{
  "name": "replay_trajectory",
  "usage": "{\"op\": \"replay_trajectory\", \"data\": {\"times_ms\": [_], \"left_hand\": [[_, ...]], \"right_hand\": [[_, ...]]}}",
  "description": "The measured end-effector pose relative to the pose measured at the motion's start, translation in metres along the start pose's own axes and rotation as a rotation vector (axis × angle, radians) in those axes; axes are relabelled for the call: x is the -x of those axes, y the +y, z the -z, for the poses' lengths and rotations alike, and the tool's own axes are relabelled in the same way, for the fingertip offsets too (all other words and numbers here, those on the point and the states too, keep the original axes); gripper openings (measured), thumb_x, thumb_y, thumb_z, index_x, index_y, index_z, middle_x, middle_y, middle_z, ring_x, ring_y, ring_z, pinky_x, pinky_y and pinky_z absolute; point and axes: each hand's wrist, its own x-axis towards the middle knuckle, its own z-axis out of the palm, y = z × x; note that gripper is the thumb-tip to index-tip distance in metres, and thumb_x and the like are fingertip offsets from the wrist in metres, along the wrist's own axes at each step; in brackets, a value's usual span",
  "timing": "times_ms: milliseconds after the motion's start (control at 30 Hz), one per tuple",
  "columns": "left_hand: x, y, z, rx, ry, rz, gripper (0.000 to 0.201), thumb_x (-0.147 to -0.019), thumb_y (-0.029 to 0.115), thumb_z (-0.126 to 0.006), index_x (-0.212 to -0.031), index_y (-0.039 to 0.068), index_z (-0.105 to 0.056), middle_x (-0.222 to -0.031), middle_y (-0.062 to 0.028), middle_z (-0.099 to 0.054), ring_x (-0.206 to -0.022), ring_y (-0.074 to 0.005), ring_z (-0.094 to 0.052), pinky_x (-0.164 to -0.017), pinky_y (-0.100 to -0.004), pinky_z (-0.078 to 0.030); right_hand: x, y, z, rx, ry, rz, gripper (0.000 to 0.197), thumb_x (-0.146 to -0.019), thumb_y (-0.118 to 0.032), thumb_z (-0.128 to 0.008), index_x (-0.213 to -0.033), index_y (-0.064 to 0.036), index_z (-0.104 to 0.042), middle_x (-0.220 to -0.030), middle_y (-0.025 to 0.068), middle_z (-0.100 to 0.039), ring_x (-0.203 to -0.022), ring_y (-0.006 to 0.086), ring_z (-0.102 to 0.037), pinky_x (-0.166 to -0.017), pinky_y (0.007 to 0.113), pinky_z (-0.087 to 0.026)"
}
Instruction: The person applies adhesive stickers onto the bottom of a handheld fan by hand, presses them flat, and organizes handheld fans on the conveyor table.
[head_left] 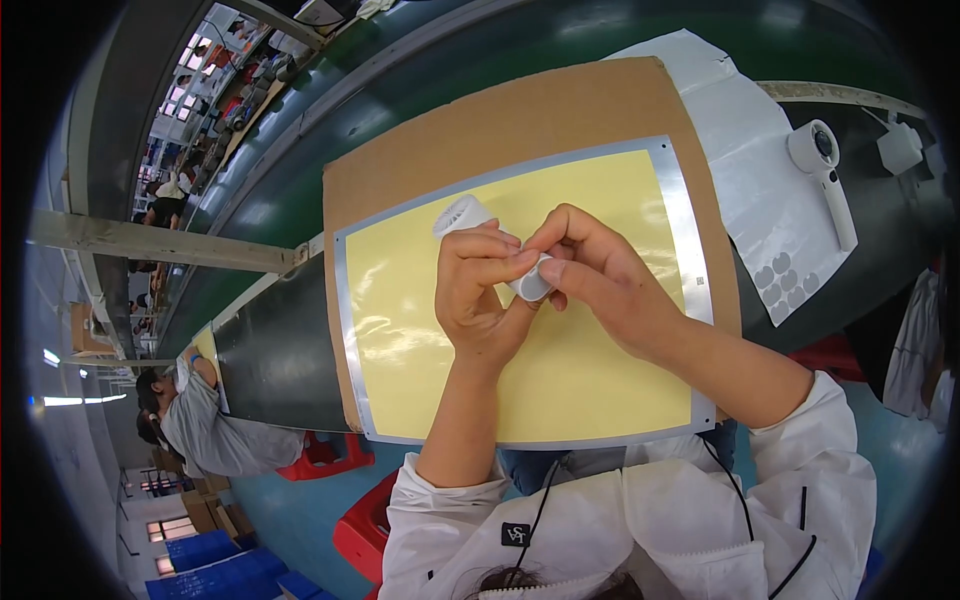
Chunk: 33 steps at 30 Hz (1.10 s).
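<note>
Blue bins point(225, 575): low at the left edge of my head view, near brown cartons point(205, 508); I cannot make out what either holds.
Plastic sheet point(740, 130): whitish, spread at the right of the desk point(280, 340), with a cluster of grey discs point(781, 262) at its near corner.
Second fan point(838, 205): white, handheld, lying on the sheet's right side; a white block point(900, 148) sits beyond it.
Yellow mat point(600, 395): silver-edged, resting on cardboard point(480, 120) directly under my hands.
Metal beam point(160, 240): crosses from the left toward the desk, clear of my work.
Co-worker point(230, 430): seated at far left on a red stool point(325, 456).
White fan point(464, 214): held above the mat, tilted, head up and left, handle end toward me.
Left grip point(472, 292): grasping the fan's handle, fingers curled over it, wrist upright.
Right grip point(612, 275): bent in from the right, thumb and fingertips at the handle's end; I cannot tell whether they pinch it.
</note>
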Motion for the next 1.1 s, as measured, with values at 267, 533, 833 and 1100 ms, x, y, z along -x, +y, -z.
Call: {"op": "replay_trajectory", "data": {"times_ms": [267, 533, 833, 1100], "left_hand": [[0.0011, 0.0004, -0.0053, 0.083, 0.032, 0.020, 0.038, -0.063, -0.011, -0.078, -0.096, 0.008, -0.070, -0.100, -0.0063, -0.056, -0.093, -0.0196, -0.060, -0.082, -0.0328, -0.052], [0.0039, 0.0004, -0.0044, 0.047, -0.005, 0.033, 0.043, -0.062, -0.007, -0.085, -0.097, 0.009, -0.067, -0.100, -0.0041, -0.056, -0.097, -0.0174, -0.059, -0.086, -0.0311, -0.051], [0.0042, 0.0004, -0.0070, 0.064, 0.017, 0.036, 0.041, -0.063, -0.007, -0.083, -0.098, 0.009, -0.069, -0.099, -0.0051, -0.056, -0.096, -0.0183, -0.059, -0.083, -0.0311, -0.052], [0.0055, -0.0005, -0.0073, 0.099, 0.062, 0.050, 0.040, -0.064, -0.009, -0.080, -0.098, 0.009, -0.070, -0.099, -0.0065, -0.056, -0.095, -0.0197, -0.059, -0.080, -0.0314, -0.052]], "right_hand": [[-0.0010, 0.0047, 0.0011, -0.040, 0.026, -0.016, 0.007, -0.095, -0.011, -0.049, -0.101, -0.0075, -0.050, -0.093, 0.0034, -0.053, -0.080, 0.0090, -0.050, -0.069, 0.025, -0.045], [-0.0006, 0.0069, 0.0007, -0.045, 0.057, -0.007, 0.008, -0.094, -0.007, -0.046, -0.100, -0.0069, -0.050, -0.092, 0.0037, -0.053, -0.078, 0.0093, -0.050, -0.068, 0.025, -0.044], [0.0001, 0.0058, 0.0017, -0.051, 0.060, -0.015, 0.009, -0.094, -0.007, -0.047, -0.101, -0.0069, -0.051, -0.092, 0.0034, -0.053, -0.079, 0.0085, -0.049, -0.068, 0.025, -0.043], [-0.0007, 0.0060, 0.0008, -0.054, 0.021, -0.021, 0.009, -0.096, -0.009, -0.048, -0.105, -0.0076, -0.051, -0.092, 0.0026, -0.052, -0.077, 0.0081, -0.048, -0.069, 0.024, -0.042]]}}
